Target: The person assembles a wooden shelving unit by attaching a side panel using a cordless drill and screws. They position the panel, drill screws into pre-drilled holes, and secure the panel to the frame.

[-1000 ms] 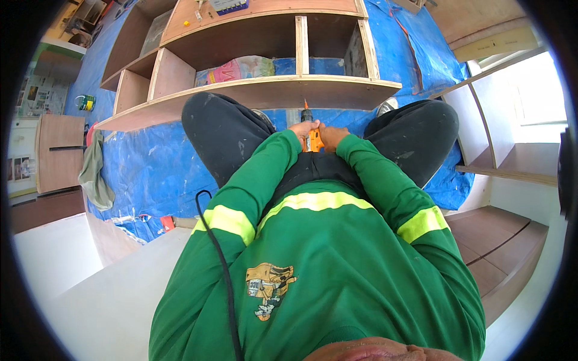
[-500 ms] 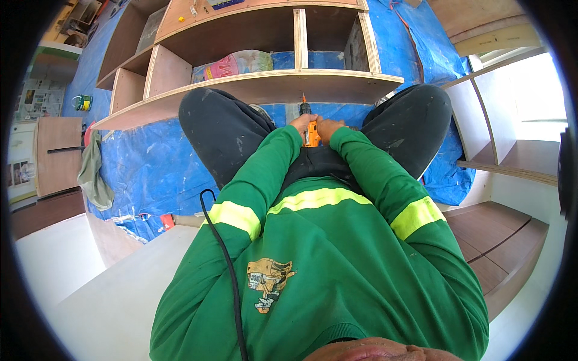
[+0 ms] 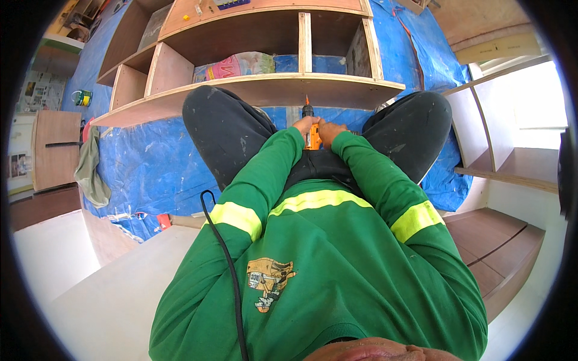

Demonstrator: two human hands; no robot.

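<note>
An orange and black cordless drill (image 3: pixel 312 138) sits upright between my thighs, its narrow orange-tipped bit pointing away from me. From the left, my left hand (image 3: pixel 304 125) is closed around the drill's body just behind the black chuck. Opposite it, my right hand (image 3: pixel 330 132) grips the same drill, fingers curled and partly hidden. Beyond the bit's tip lies the front board of a wooden shelf unit (image 3: pixel 253 90), with a small gap seeming to separate them.
Blue sheeting (image 3: pixel 159 162) covers the floor. A pink and white sack (image 3: pixel 241 65) lies inside the shelf unit. A small can (image 3: pixel 82 98) and a grey-green cloth (image 3: pixel 91 171) are at left. White-sided shelving (image 3: pixel 494 114) stands at right, and a black cord (image 3: pixel 232 277) hangs over my left arm.
Both hands still hold the drill in nearly the same place. The whole view has shifted slightly; nothing was taken hold of or let go.
</note>
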